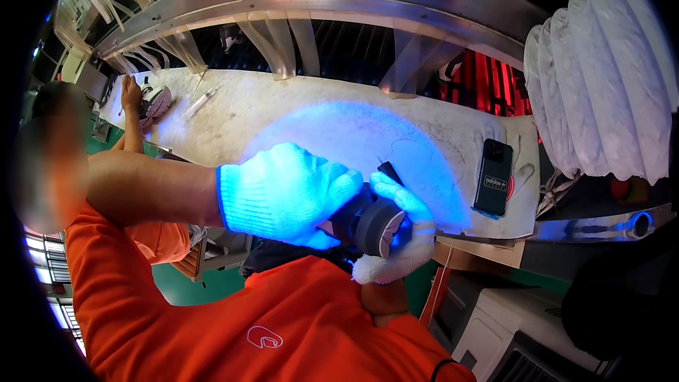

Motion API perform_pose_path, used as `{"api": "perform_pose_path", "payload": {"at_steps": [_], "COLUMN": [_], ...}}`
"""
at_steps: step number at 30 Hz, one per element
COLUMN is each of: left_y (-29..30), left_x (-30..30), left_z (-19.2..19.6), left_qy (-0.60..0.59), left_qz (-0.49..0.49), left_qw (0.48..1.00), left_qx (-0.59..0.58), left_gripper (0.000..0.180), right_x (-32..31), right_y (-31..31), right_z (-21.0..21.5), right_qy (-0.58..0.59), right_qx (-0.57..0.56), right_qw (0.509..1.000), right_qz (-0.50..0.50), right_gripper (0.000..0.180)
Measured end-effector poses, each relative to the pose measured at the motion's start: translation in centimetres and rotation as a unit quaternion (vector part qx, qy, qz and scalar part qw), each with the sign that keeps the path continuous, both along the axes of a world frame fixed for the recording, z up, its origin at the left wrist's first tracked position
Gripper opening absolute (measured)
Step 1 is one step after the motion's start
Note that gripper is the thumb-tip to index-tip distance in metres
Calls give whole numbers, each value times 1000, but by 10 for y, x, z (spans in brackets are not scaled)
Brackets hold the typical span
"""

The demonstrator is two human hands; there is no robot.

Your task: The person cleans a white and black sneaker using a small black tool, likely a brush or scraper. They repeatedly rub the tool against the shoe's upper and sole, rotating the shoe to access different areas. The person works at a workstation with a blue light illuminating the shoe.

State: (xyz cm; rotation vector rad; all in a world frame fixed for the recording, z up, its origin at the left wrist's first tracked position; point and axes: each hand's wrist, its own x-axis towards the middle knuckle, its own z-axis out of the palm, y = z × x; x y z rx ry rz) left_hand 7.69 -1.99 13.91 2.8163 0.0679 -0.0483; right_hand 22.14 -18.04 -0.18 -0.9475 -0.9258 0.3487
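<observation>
Both gloved hands on a dark shoe under blue light.
Left hand (283,194) closed over the shoe (371,223); right hand (403,230) grips its sole end. Shoe held above the white workbench (297,110) edge, phone (493,175) lying well apart.

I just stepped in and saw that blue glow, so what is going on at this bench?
A person in an orange shirt, wearing white knit gloves, holds a dark shoe in both hands over a white workbench. The left hand covers it from above and the right hand grips it from below. Blue light falls on the gloves and the bench. A black phone lies to the right. Farther left, another person's hand rests by a second shoe.
</observation>
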Motion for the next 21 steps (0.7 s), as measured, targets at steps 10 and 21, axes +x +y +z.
{"api": "perform_pose_path", "payload": {"at_steps": [10, 21], "left_y": [-3, -7], "left_x": [19, 56], "left_z": [8, 24], "left_qy": [41, 128], "left_qz": [-12, -5], "left_qw": [999, 988], "left_qx": [8, -80], "left_gripper": [75, 46], "right_x": [1, 17], "right_y": [-4, -14], "right_z": [-4, 6], "right_qy": [91, 61], "right_qx": [21, -43], "right_qw": [995, 997], "right_qz": [42, 32], "right_gripper": [129, 106]}}
